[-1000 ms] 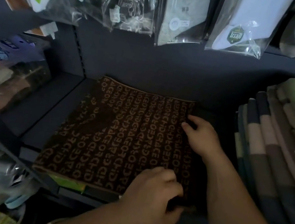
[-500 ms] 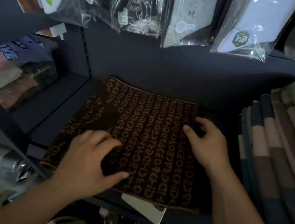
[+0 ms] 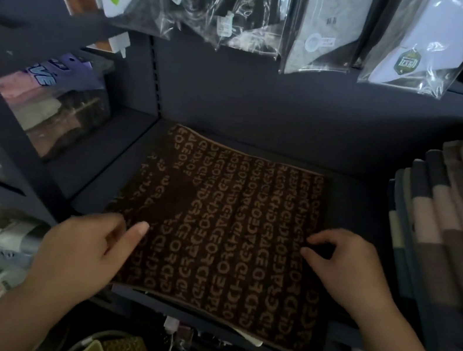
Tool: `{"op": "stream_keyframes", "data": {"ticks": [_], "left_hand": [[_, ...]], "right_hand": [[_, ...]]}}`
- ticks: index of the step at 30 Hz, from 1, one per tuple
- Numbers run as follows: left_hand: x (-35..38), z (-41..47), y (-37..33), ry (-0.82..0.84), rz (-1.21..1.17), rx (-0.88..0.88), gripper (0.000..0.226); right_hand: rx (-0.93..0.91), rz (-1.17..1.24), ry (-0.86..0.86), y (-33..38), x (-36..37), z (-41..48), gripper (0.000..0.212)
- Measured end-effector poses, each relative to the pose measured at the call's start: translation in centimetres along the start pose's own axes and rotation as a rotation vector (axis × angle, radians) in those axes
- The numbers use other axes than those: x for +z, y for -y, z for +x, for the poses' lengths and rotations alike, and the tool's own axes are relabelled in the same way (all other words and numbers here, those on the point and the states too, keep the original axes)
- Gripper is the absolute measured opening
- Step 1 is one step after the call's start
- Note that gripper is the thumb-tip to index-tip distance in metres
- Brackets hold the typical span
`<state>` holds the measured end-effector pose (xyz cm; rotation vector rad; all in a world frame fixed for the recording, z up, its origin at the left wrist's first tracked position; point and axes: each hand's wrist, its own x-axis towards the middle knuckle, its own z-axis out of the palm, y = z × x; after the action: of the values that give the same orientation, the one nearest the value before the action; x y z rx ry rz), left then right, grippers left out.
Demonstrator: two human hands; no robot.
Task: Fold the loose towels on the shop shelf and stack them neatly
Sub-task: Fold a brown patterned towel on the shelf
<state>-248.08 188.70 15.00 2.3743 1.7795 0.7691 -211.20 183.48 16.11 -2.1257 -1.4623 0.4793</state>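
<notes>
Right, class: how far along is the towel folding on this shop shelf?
Done: the brown letter-patterned towel lies folded flat on the dark shelf; striped grey-pink towels stand stacked alongside. In hand: left hand and right hand touch its near sides. Left: no loose towels show.

Just the one view here: a wide-angle camera on the person's head, facing forward and tipped down into the shelf (image 3: pixel 122 156). It's close in. The left hand (image 3: pixel 81 248) and right hand (image 3: pixel 343 269) reach up from the bottom edge, the brown lettered towel (image 3: pixel 228 236) at the shelf's front edge fills mid-frame, and hanging packets (image 3: pixel 321 27) crowd the top.
</notes>
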Motion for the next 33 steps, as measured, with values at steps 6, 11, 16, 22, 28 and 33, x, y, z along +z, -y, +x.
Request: {"op": "stream_keyframes", "data": {"ticks": [6,11,16,22,28,33], "left_hand": [[-0.4,5.5,-0.9,0.014,0.065,0.06,0.046],[2.6,8.0,-1.7,0.53,0.281,-0.038,0.08],[2.1,5.7,-1.1,0.092,0.391,0.106,0.053],[2.2,6.2,0.5,0.136,0.3,0.054,0.06],[1.9,8.3,1.6,0.343,0.159,0.121,0.042],[1.7,8.3,3.4,0.277,0.042,0.124,0.012]], "right_hand": [[0.03,-0.266,-0.079,0.8,-1.0,1.5,0.039],[0.017,-0.369,0.026,0.7,0.5,5.4,0.066],[-0.086,-0.385,-0.091,-0.2,1.5,3.8,0.039],[-0.202,-0.341,0.011,-0.5,1.1,3.3,0.061],[-0.362,-0.275,0.291,0.0,-0.1,4.2,0.024],[-0.475,-0.189,0.31,-0.2,-0.3,3.5,0.033]]}}
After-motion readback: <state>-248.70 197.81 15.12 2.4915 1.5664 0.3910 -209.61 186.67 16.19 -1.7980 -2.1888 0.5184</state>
